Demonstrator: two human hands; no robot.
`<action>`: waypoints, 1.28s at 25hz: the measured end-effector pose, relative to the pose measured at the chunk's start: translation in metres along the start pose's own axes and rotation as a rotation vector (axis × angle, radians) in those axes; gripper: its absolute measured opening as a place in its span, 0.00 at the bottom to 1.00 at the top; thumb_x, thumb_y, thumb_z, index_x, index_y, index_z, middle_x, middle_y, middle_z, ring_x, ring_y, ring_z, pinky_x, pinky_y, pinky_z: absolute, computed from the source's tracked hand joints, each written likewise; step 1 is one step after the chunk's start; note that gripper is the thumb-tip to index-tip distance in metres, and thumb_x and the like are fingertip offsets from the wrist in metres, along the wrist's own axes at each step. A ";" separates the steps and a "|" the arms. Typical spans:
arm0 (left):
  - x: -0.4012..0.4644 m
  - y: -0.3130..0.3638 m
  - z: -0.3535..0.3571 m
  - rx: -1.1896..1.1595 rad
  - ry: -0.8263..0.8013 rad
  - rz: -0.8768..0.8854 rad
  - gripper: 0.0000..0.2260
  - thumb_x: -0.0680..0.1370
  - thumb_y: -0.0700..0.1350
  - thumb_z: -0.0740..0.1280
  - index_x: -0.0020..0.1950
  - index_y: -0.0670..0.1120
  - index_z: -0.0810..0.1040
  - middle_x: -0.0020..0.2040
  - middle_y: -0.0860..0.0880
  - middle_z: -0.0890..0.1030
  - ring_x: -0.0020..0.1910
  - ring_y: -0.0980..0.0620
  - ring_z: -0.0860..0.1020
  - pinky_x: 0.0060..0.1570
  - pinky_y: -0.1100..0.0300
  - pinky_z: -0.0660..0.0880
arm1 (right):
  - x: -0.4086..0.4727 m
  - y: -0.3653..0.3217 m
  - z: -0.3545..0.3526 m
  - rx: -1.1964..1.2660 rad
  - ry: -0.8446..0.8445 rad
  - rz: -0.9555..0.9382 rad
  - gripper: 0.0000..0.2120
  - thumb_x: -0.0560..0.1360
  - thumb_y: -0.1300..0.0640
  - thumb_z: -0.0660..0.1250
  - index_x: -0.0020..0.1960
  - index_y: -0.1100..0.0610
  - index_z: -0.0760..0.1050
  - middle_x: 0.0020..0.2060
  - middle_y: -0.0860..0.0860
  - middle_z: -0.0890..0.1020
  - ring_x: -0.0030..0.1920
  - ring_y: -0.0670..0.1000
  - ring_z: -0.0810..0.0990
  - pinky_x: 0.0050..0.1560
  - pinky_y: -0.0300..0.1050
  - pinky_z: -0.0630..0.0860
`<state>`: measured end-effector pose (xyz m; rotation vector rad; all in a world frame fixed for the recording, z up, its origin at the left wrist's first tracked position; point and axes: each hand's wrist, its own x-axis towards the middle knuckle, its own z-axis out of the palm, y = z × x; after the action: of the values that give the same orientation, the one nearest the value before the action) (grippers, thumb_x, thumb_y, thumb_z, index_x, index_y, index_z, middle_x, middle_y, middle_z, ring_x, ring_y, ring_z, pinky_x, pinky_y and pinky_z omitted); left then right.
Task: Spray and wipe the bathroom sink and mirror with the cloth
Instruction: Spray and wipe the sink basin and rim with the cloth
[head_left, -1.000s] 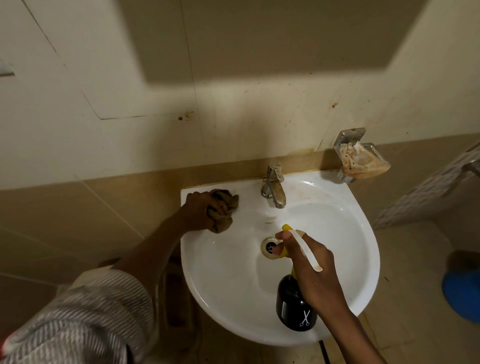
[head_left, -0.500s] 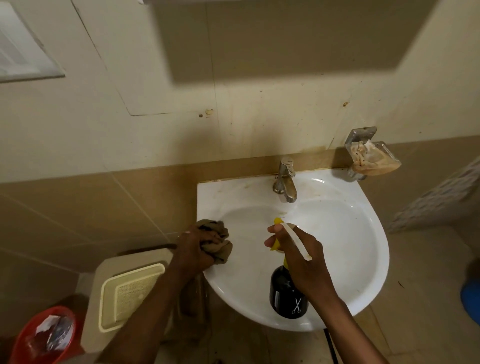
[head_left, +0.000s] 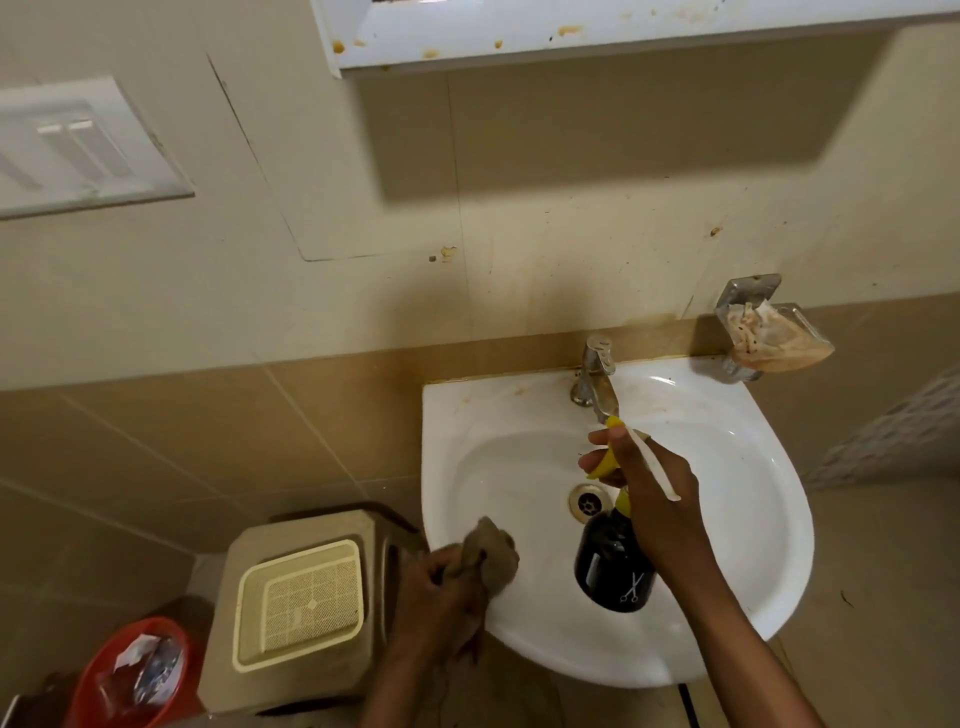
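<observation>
The white sink (head_left: 753, 519) is fixed to the tiled wall, its tap (head_left: 595, 376) at the back rim. The left hand (head_left: 441, 592) presses a bunched brown cloth (head_left: 491, 553) against the sink's front-left rim. Over the basin, beside the drain (head_left: 589, 501), the right hand (head_left: 652, 493) grips a dark spray bottle (head_left: 613, 569) with a yellow trigger. Left of the sink stands a beige stool (head_left: 301, 608), beyond it a red bin (head_left: 130, 670).

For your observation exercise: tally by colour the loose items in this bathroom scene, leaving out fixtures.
Brown: 1, the cloth
Black: 1, the spray bottle
Red: 1, the bin
Beige: 2, the stool and basket
Total: 5
</observation>
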<state>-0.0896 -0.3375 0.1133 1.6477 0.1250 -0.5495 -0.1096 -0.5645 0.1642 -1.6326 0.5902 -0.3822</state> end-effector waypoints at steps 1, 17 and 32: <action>0.010 0.015 0.003 -0.053 0.041 -0.003 0.04 0.69 0.37 0.72 0.39 0.45 0.85 0.35 0.46 0.84 0.35 0.48 0.81 0.34 0.57 0.78 | 0.004 -0.003 -0.005 0.005 0.014 0.005 0.18 0.84 0.45 0.63 0.49 0.55 0.85 0.42 0.47 0.89 0.45 0.47 0.87 0.44 0.31 0.81; 0.212 0.050 0.136 1.154 0.263 0.783 0.33 0.70 0.48 0.74 0.71 0.44 0.66 0.61 0.39 0.76 0.55 0.38 0.76 0.45 0.47 0.77 | -0.002 0.009 -0.025 -0.080 0.145 0.098 0.18 0.81 0.38 0.62 0.51 0.47 0.86 0.42 0.46 0.89 0.47 0.43 0.87 0.49 0.44 0.75; 0.226 0.044 0.093 1.255 0.100 0.846 0.21 0.77 0.51 0.60 0.70 0.56 0.70 0.66 0.47 0.75 0.60 0.40 0.73 0.44 0.51 0.75 | 0.021 -0.001 0.009 -0.066 0.099 0.086 0.21 0.78 0.39 0.58 0.54 0.50 0.85 0.43 0.43 0.89 0.48 0.39 0.86 0.47 0.40 0.75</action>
<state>0.1001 -0.4865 0.0536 2.6602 -0.9958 0.2113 -0.0880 -0.5695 0.1617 -1.6524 0.7519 -0.3856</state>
